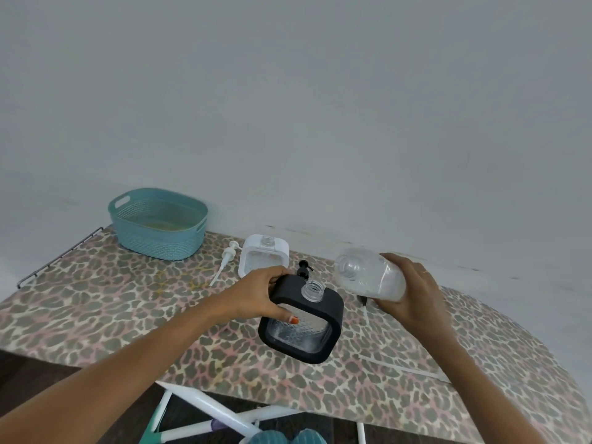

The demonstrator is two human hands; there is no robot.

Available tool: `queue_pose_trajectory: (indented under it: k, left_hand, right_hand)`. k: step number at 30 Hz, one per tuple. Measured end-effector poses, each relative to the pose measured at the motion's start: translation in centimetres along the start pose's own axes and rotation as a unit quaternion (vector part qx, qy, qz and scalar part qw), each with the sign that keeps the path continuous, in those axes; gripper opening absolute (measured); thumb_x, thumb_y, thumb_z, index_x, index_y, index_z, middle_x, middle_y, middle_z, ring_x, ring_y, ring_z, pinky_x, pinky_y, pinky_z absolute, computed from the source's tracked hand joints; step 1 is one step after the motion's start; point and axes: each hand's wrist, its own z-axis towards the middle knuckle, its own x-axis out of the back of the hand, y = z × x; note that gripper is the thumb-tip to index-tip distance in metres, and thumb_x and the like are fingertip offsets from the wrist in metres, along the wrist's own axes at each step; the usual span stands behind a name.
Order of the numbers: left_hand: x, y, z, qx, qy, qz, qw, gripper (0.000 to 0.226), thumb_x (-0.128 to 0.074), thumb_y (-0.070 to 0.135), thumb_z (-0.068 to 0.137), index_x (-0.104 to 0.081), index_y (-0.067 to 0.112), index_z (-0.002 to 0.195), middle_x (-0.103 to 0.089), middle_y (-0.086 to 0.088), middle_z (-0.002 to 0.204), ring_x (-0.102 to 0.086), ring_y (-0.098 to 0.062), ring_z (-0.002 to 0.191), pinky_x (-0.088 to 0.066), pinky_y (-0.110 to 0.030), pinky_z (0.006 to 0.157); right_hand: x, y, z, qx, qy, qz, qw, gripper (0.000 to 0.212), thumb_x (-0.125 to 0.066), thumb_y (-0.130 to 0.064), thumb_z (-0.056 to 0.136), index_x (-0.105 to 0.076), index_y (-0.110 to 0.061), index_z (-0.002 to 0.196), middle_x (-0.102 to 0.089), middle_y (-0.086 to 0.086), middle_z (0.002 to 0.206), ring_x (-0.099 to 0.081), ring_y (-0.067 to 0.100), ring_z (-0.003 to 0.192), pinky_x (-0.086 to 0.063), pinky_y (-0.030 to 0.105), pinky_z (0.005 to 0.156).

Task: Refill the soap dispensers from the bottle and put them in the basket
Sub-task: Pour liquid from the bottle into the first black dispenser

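Observation:
My left hand (259,296) grips the black-framed soap dispenser (333,318) by its upper left corner; its clear threaded neck is open and it stands tilted on the board. My right hand (413,293) holds the clear refill bottle (368,277) on its side, its mouth pointing left toward the dispenser, a little above and to the right of the neck. A white-framed dispenser (263,256) stands behind, also without its pump. The white pump (226,257) lies to its left, the black pump (302,270) just behind the black dispenser. The teal basket (157,224) sits at the far left.
Everything stands on an ironing board with a leopard-print cover (128,299), set against a pale wall. A wire rack edge (57,256) sticks out at the board's far left end. The board's white legs (205,408) show below its near edge.

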Motion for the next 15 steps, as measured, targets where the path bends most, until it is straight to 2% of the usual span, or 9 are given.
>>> queue_pose_trajectory:
  k: [3,5,7,9,12,15]
  left_hand:
    - [-0.1,-0.2,-0.2,-0.006,-0.001,0.0,1.0,0.053,-0.083,0.011,0.062,-0.053,0.025,0.103,-0.064,-0.001,0.11,-0.062,-0.014,0.104,-0.05,-0.026,0.092]
    - [-0.2,-0.4,-0.3,-0.009,-0.002,0.005,1.0,0.052,-0.084,0.013,0.062,-0.053,0.029,0.1,-0.064,0.0,0.109,-0.062,-0.013,0.103,-0.05,-0.027,0.093]
    - [-0.2,-0.5,-0.4,-0.01,-0.001,0.004,1.0,0.051,-0.084,0.014,0.062,-0.053,0.032,0.099,-0.065,0.001,0.109,-0.062,-0.013,0.103,-0.05,-0.029,0.093]
    - [-0.3,-0.5,-0.4,-0.009,-0.001,0.0,1.0,0.052,-0.084,0.015,0.061,-0.053,0.033,0.098,-0.064,0.001,0.109,-0.062,-0.013,0.102,-0.05,-0.031,0.094]
    - [-0.5,-0.7,-0.4,0.0,-0.003,-0.005,1.0,0.055,-0.085,0.02,0.057,-0.053,0.033,0.1,-0.064,0.002,0.11,-0.062,-0.012,0.103,-0.05,-0.033,0.095]
    - [-0.5,-0.7,-0.5,0.007,-0.003,-0.002,1.0,0.057,-0.083,0.029,0.052,-0.053,0.033,0.1,-0.064,0.003,0.111,-0.062,-0.012,0.103,-0.05,-0.035,0.096]
  right_hand:
    - [-0.3,0.1,0.5,0.048,-0.002,-0.033,0.998,0.062,-0.068,-0.05,0.063,-0.053,-0.013,0.111,-0.068,0.009,0.099,-0.065,0.03,0.083,-0.046,0.033,0.07]
    - [-0.5,0.2,0.7,0.077,0.0,-0.057,0.995,0.06,-0.055,-0.057,0.066,-0.05,-0.017,0.11,-0.069,0.007,0.098,-0.066,0.029,0.081,-0.049,0.034,0.068]
    - [-0.7,0.5,0.9,0.096,-0.005,-0.079,0.992,0.06,-0.054,-0.059,0.067,-0.05,-0.017,0.11,-0.07,0.006,0.099,-0.067,0.028,0.082,-0.049,0.035,0.068]
    - [-0.8,0.8,1.1,0.112,-0.005,-0.098,0.989,0.06,-0.062,-0.054,0.066,-0.05,-0.017,0.111,-0.07,0.005,0.101,-0.067,0.028,0.084,-0.05,0.035,0.069]
    - [-1.0,1.1,1.1,0.139,0.006,-0.129,0.982,0.07,-0.086,-0.036,0.054,-0.049,-0.017,0.111,-0.07,0.005,0.101,-0.067,0.028,0.085,-0.051,0.035,0.071]
    - [-1.1,1.2,1.3,0.154,0.019,-0.153,0.976,0.077,-0.091,-0.023,0.046,-0.05,-0.017,0.11,-0.071,0.005,0.101,-0.068,0.027,0.084,-0.051,0.034,0.073]
